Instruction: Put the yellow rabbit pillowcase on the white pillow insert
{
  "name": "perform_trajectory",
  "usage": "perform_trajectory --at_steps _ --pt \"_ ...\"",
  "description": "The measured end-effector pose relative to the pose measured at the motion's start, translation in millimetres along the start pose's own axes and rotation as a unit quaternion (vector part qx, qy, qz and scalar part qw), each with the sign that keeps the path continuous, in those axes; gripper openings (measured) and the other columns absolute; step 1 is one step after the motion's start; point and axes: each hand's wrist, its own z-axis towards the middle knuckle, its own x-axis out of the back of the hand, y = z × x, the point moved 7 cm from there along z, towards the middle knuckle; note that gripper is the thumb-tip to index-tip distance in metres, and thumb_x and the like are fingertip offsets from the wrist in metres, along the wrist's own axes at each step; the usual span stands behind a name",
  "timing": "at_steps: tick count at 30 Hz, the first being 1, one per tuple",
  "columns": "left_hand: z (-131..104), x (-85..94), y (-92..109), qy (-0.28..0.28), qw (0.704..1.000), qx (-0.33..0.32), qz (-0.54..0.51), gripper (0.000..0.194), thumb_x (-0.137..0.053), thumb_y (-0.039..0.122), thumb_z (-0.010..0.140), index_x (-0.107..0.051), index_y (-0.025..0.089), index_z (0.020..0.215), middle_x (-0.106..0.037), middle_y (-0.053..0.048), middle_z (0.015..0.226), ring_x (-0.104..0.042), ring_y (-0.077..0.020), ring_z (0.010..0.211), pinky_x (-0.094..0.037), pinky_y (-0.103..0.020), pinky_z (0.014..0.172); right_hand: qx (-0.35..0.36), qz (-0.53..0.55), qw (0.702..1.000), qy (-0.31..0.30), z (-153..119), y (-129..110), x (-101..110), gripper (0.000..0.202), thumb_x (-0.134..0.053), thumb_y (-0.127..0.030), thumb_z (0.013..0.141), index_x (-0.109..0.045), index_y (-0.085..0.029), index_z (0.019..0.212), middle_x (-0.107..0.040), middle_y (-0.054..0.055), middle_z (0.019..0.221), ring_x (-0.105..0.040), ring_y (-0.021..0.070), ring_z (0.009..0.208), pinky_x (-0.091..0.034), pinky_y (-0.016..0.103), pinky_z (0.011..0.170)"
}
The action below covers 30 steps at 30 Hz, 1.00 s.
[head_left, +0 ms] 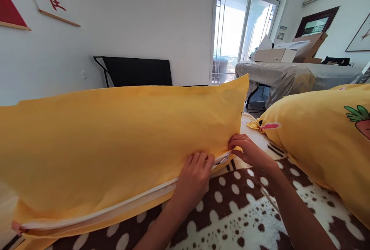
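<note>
A long yellow pillowcase (121, 134), plump and standing on its lower edge, stretches across the view in front of me. Along that edge a pale zipper opening (115, 207) runs from the lower left corner to near the right corner. My left hand (196, 173) is closed on the fabric by the opening, its fingers curled over the upper side. At the right end of the opening, my right hand (245, 147) pinches the edge of the pillowcase near its corner. Whether it holds a zipper pull is hidden by the fingers.
A second stuffed yellow case (315, 138) with a carrot print lies at the right. Beneath is a brown and white spotted blanket (228, 215). Behind stand a black folding frame (138, 71) and a plastic-covered table (277, 76) carrying boxes (274, 54).
</note>
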Motion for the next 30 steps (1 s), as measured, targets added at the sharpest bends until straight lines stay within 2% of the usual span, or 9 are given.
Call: perform_trajectory --at_steps 4,7,11,14,17,21,25,27,30 --pt "-1.9 5.7 22.6 0.057 0.996 -0.059 -0.042 0.039 -0.047 0.007 0.083 -0.047 0.011 0.122 -0.057 -0.009 0.106 -0.047 -0.0215 0.093 -0.037 -0.035 0.083 0.0 0.011 1.0 0.009 0.6 -1.1 0.8 0.007 -0.056 -0.011 0.083 -0.059 -0.017 0.08 -0.062 0.004 0.091 -0.055 0.0178 0.09 -0.035 0.034 0.084" --pt "-2.0 3.8 32.8 0.053 0.993 -0.058 -0.087 0.042 -0.045 0.01 0.086 -0.043 0.01 0.128 -0.057 -0.009 0.113 -0.047 -0.0213 0.1 -0.034 -0.036 0.088 0.001 0.012 1.0 0.012 1.3 -2.4 0.1 0.006 -0.056 -0.013 0.084 -0.059 -0.017 0.081 -0.061 0.004 0.091 -0.054 0.0177 0.091 -0.036 0.033 0.083" --pt "-3.2 -4.2 35.1 0.005 0.993 -0.009 -0.114 0.04 -0.04 0.015 0.09 -0.044 0.014 0.129 -0.057 -0.008 0.123 -0.048 -0.0233 0.106 -0.036 -0.038 0.086 0.003 0.007 1.0 0.014 2.5 -3.5 -1.1 0.003 -0.058 -0.015 0.083 -0.058 -0.017 0.081 -0.059 0.005 0.09 -0.052 0.0191 0.091 -0.037 0.033 0.082" --pt "-4.8 -11.2 38.4 -0.033 0.99 -0.016 -0.136 0.038 -0.039 0.016 0.09 -0.047 0.014 0.127 -0.054 -0.009 0.128 -0.047 -0.0251 0.11 -0.039 -0.04 0.089 0.003 0.01 1.0 0.015 3.9 -2.9 -1.9 0.004 -0.057 -0.016 0.084 -0.056 -0.017 0.081 -0.058 0.006 0.09 -0.051 0.0189 0.091 -0.038 0.033 0.082" --pt "-1.3 -18.2 39.5 -0.068 0.985 -0.02 -0.155 0.046 -0.038 0.005 0.083 -0.046 0.011 0.128 -0.052 -0.012 0.13 -0.048 -0.0255 0.114 -0.04 -0.042 0.095 0.012 0.016 0.999 0.025 5.2 -1.7 -2.6 0.004 -0.057 -0.015 0.084 -0.057 -0.017 0.081 -0.058 0.005 0.089 -0.05 0.0185 0.089 -0.038 0.032 0.082" --pt "18.1 -26.0 29.9 -0.142 0.969 0.076 -0.187 0.056 -0.032 -0.006 0.075 -0.05 0.014 0.125 -0.06 -0.01 0.116 -0.056 -0.0201 0.104 -0.045 -0.034 0.091 0.02 0.028 0.999 0.033 6.6 0.9 -4.8 0.005 -0.059 -0.013 0.082 -0.057 -0.017 0.079 -0.059 0.005 0.088 -0.051 0.018 0.088 -0.039 0.031 0.08" --pt "44.3 -24.3 25.6 -0.206 0.965 0.117 -0.11 0.038 -0.036 0.0 0.082 -0.061 0.015 0.106 -0.064 -0.009 0.099 -0.061 -0.0231 0.087 -0.047 -0.035 0.076 0.019 0.038 0.998 0.043 6.6 3.2 -4.2 0.004 -0.059 -0.015 0.084 -0.059 -0.017 0.08 -0.06 0.005 0.088 -0.052 0.0178 0.087 -0.04 0.031 0.08" --pt "53.3 -22.3 24.2 -0.188 0.973 0.12 -0.058 0.029 -0.04 0.005 0.085 -0.064 0.016 0.098 -0.063 -0.008 0.094 -0.06 -0.0246 0.086 -0.046 -0.036 0.073 0.024 0.045 0.998 0.048 6.1 3.6 -3.3 0.004 -0.058 -0.016 0.084 -0.059 -0.017 0.08 -0.06 0.005 0.087 -0.052 0.0177 0.086 -0.041 0.031 0.08" --pt "55.4 -22.9 23.0 -0.095 0.987 0.126 -0.025 0.022 -0.044 0.015 0.089 -0.065 0.019 0.089 -0.062 -0.005 0.089 -0.057 -0.0237 0.087 -0.041 -0.037 0.075 0.028 0.056 0.997 0.048 5.6 4.7 -2.9 0.005 -0.059 -0.016 0.084 -0.059 -0.017 0.08 -0.06 0.005 0.086 -0.052 0.0171 0.085 -0.041 0.03 0.078"
